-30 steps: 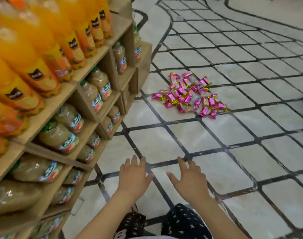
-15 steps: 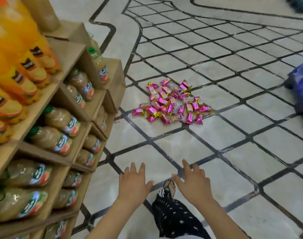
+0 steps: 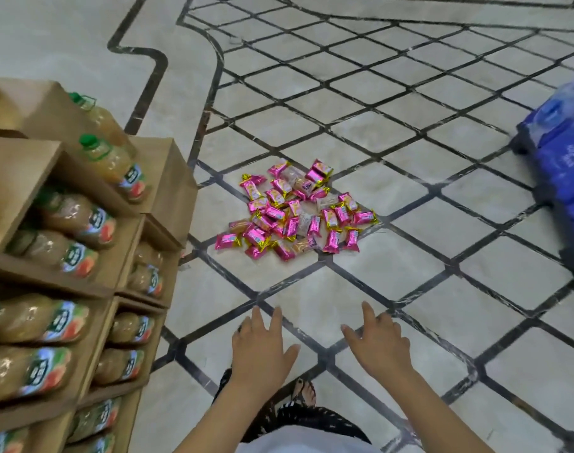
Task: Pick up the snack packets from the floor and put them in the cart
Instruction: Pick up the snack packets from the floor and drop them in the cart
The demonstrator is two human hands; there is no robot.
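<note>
Lying in a loose heap on the floor [image 3: 393, 282], the snack packets [image 3: 292, 214] sit ahead of the person, well beyond both hands and touched by neither; most are pink with gold crimped ends, and a few clear wrappers showing pale biscuit are mixed among them; the heap overlaps several dark lines of the diamond pattern that crosses the pale tiles; the left hand [image 3: 259, 349] is held out low in the view, palm down, fingers straight and slightly spread, thumb out to the side, holding nothing; the right hand [image 3: 380, 346] is beside it but apart from it, also palm down, fingers loosely extended and empty; both bare forearms run in from the bottom edge; between the forearms a foot in a sandal [image 3: 303, 392] stands on the floor, with dark patterned trousers [image 3: 311, 420] nearer the camera; to the left a brown shelf unit [image 3: 171, 191] stands near the heap, its stepped compartments stocked with juice bottles [image 3: 73, 220] that show green caps and colourful labels, the nearer ones blurred; at the right edge a blue wrapped pack [image 3: 566, 165] rests on the floor, well apart from the packets, its print too blurred to read.
</note>
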